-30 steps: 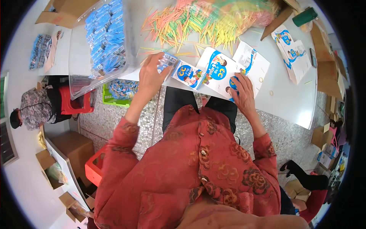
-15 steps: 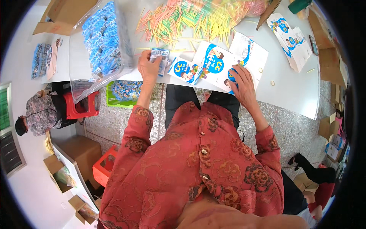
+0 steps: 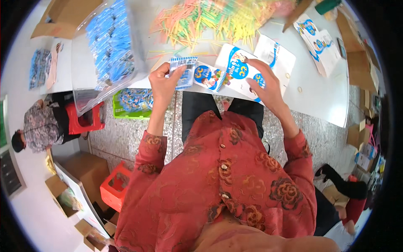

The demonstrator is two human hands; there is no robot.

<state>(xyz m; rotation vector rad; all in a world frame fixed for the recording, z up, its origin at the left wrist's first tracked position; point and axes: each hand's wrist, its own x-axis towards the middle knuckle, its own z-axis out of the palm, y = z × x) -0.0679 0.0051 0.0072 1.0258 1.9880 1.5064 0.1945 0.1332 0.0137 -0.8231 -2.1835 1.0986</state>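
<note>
My left hand (image 3: 163, 84) pinches a small blue-and-white printed sachet (image 3: 183, 72) between thumb and fingers, holding it by its left side. Right next to it, another sachet (image 3: 206, 77), with a blue round print and coloured fruit, lies face up on the table. My right hand (image 3: 268, 86) is over the near part of a flat white-and-blue printed carton (image 3: 236, 63), thumb and fingers apart with nothing between them. Whether its fingertips touch the carton I cannot tell. A second flat carton (image 3: 275, 52) lies partly behind the first.
A clear plastic tub (image 3: 136, 63) full of blue sachets stands at the left. Loose coloured straws (image 3: 197, 25) are heaped at the back. More printed cartons (image 3: 321, 46) lie at the right. Below the table edge is a green crate (image 3: 121, 113); another person (image 3: 40, 124) is at far left.
My left hand has moved right with its sachet, which now overlaps the edge of the other sachet. My right hand has shifted, its fingers spreading wider over the carton.
</note>
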